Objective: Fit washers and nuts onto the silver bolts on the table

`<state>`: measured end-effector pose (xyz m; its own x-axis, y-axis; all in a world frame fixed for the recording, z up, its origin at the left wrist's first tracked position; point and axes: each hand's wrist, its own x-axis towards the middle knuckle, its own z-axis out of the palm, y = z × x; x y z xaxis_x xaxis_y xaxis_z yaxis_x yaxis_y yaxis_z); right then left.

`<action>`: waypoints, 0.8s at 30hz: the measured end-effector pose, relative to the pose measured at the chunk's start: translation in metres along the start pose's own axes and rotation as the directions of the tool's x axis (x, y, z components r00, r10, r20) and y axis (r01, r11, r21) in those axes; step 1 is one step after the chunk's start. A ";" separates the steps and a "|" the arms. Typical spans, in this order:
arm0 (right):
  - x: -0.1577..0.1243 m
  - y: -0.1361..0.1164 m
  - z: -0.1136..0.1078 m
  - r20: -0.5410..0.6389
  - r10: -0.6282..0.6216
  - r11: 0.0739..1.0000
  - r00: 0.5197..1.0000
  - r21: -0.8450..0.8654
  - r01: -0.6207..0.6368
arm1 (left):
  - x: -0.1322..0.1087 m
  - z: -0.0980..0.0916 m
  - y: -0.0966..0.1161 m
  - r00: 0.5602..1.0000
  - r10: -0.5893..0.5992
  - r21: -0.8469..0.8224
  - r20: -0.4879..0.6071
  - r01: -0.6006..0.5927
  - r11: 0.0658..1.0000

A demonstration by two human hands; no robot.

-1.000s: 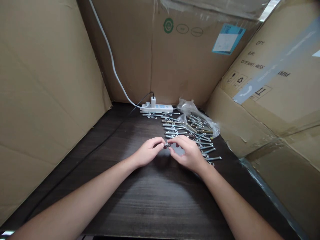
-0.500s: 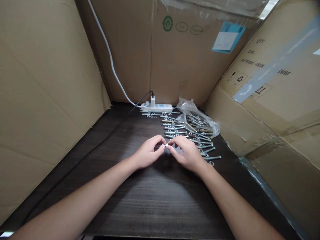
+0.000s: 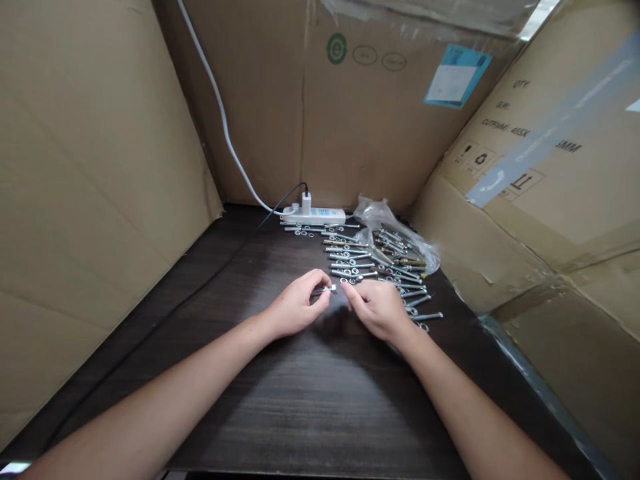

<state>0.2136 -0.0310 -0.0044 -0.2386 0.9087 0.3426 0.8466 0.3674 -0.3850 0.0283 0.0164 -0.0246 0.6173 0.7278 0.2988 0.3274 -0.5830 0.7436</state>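
Note:
My left hand (image 3: 296,307) is closed in a pinch on a small silver bolt (image 3: 327,289), held just above the dark wooden table (image 3: 310,400). My right hand (image 3: 381,308) sits a little to the right of it, fingers curled with the fingertips near the bolt's end; what they pinch is too small to name. Just behind both hands lie rows of silver bolts with washers and nuts (image 3: 350,257). A crumpled clear plastic bag (image 3: 395,240) with more bolts lies at the right of those rows.
A white power strip (image 3: 314,215) with a plugged charger lies at the table's back, its white cable (image 3: 220,113) running up the rear cardboard. Cardboard box walls (image 3: 90,173) close in the table on the left, back and right (image 3: 540,200).
My two hands, joined at the bolt before, have drawn slightly apart; the right hand shifted a little right and down while the left keeps the bolt.

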 end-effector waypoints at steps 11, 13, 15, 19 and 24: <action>-0.001 0.000 0.000 -0.036 -0.157 0.982 0.987 0.098 0.160 | 0.000 0.001 0.000 1.000 0.013 -0.010 0.012 -0.013 1.000; -0.001 0.001 0.001 -0.039 -0.170 0.980 0.985 0.100 0.174 | -0.001 0.002 0.000 1.000 0.016 -0.004 0.008 -0.016 1.000; 0.000 0.001 0.001 -0.033 -0.175 0.979 0.984 0.099 0.177 | -0.001 0.002 0.000 1.000 0.016 0.003 0.006 -0.016 1.000; 0.001 0.001 0.002 -0.004 -0.155 0.984 0.988 0.087 0.155 | -0.002 0.001 0.002 1.000 0.031 0.030 -0.002 -0.031 0.999; 0.002 0.000 0.001 0.038 -0.122 0.991 0.992 0.059 0.119 | -0.002 0.001 0.004 0.996 0.089 0.076 0.013 -0.090 0.993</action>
<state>0.2126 -0.0291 -0.0049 -0.3580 0.8640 0.3540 0.7824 0.4844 -0.3913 0.0292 0.0127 -0.0224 0.6529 0.6684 0.3562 0.3239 -0.6716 0.6664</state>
